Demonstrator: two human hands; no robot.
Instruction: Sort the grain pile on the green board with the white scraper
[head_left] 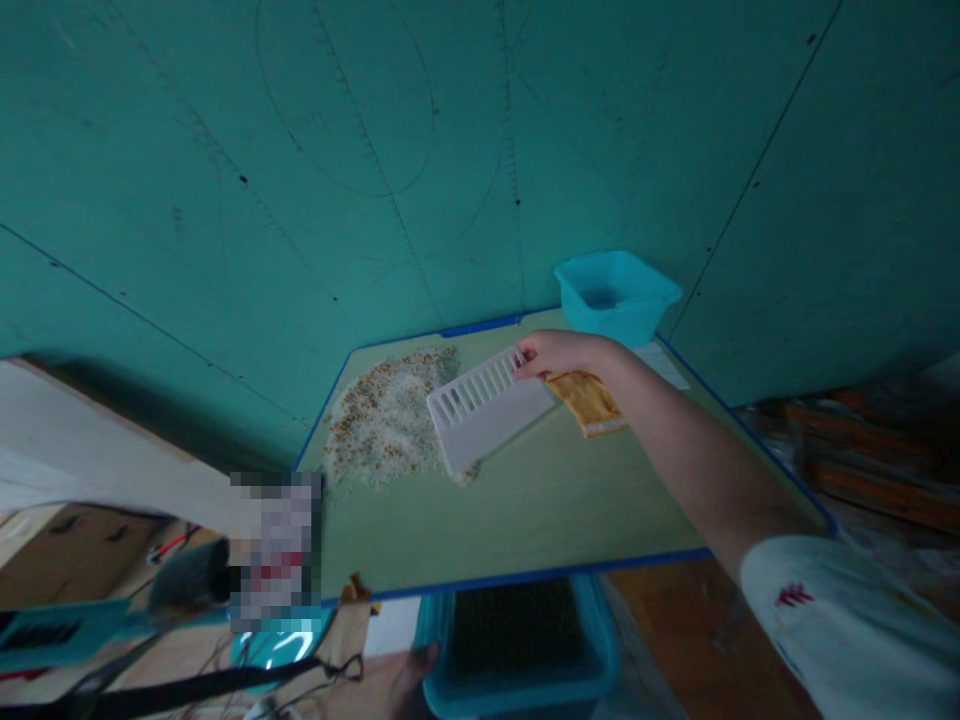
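My right hand point(562, 354) grips the upper right corner of a white plastic board point(491, 425) with a row of slots along its upper edge. The board is tilted over the tabletop. Just left of it spreads a pile of white grains mixed with orange-brown ones point(390, 420). A few grains lie by the board's lower left corner. Beneath my right wrist lies a yellow-brown packet point(589, 402). At the bottom edge, my left hand point(411, 682) is dim and partly out of frame, beside a blue tub point(525, 690); its fingers are mostly hidden.
A light blue bin point(619, 300) stands at the table's back right corner, against the green wall point(450, 150). The pale green table point(540, 510) has a blue edge. Below left are cables and a turquoise round object point(281, 650). Planks point(885, 500) lie at the right.
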